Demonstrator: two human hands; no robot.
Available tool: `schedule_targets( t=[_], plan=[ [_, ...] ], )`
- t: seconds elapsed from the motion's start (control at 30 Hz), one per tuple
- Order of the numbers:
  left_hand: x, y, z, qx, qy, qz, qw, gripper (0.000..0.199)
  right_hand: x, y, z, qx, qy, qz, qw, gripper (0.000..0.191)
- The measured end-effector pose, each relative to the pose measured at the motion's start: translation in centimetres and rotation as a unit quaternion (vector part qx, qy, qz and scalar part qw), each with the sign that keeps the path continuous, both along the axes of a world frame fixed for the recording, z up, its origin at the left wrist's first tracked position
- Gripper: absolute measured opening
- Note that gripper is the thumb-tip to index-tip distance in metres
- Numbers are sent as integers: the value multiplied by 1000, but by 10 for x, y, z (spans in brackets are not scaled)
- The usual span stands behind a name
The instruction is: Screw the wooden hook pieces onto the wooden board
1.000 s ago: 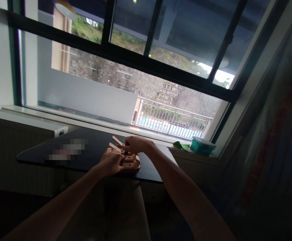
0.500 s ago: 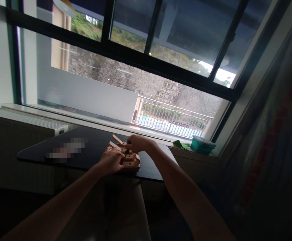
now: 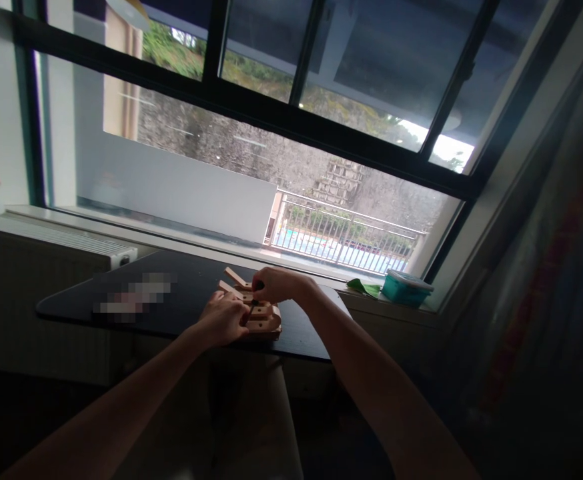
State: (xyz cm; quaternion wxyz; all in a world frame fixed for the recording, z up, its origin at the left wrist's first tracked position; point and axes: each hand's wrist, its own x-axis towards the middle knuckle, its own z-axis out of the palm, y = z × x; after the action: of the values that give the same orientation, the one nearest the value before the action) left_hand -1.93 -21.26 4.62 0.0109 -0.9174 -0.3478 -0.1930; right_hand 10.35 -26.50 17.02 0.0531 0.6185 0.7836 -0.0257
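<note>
A light wooden slotted piece (image 3: 266, 327) with several parallel bars and small dark holes lies near the front edge of the dark table. My left hand (image 3: 223, 319) is closed around its left side, the fingers partly hiding the bars. Above the piece, my right hand (image 3: 274, 285) grips what looks like a small screwdriver (image 3: 253, 304) by its dark handle. Its thin shaft slants down towards the wood beside my left fingertips; where the tip ends is hidden. Two bars (image 3: 235, 277) stick out beyond my hands at the far left.
The black tabletop (image 3: 181, 267) reaches to the window sill. A blurred-out item (image 3: 136, 293) lies on its left part. On the sill sit a teal lidded box (image 3: 406, 290) and a green leaf-shaped thing (image 3: 364, 287). A radiator (image 3: 61, 240) stands at the left.
Both hands keep their places on the wooden piece and the tool. The right hand has shifted or turned very slightly; the whole view has moved a little.
</note>
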Motion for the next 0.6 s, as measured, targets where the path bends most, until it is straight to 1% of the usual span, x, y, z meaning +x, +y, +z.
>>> schedule_targets(
  t=[0.07, 0.17, 0.4, 0.5, 0.53, 0.6],
  plan=[
    [0, -1, 0, 5, 2, 2, 1000, 29, -1, 1, -2, -8, -4, 8, 1000, 24],
    [1, -1, -1, 5, 2, 4, 1000, 29, 0, 5, -7, -9, -2, 3, 1000, 25],
    [2, -3, -2, 0, -10, 2, 1000, 24, 8, 11, -16, -3, 41, -37, 998, 25],
    [-3, -5, -11, 40, -42, 1, 998, 18, 8, 10, -16, -2, 31, -30, 999, 24],
    [-5, -6, -15, 63, -67, 0, 996, 19, 7, 10, -16, 1, 25, -27, 999, 23],
    [-12, -7, -27, 114, -147, 6, 983, 24, 5, 8, -15, 7, 14, -23, 1000, 24]
  ],
)
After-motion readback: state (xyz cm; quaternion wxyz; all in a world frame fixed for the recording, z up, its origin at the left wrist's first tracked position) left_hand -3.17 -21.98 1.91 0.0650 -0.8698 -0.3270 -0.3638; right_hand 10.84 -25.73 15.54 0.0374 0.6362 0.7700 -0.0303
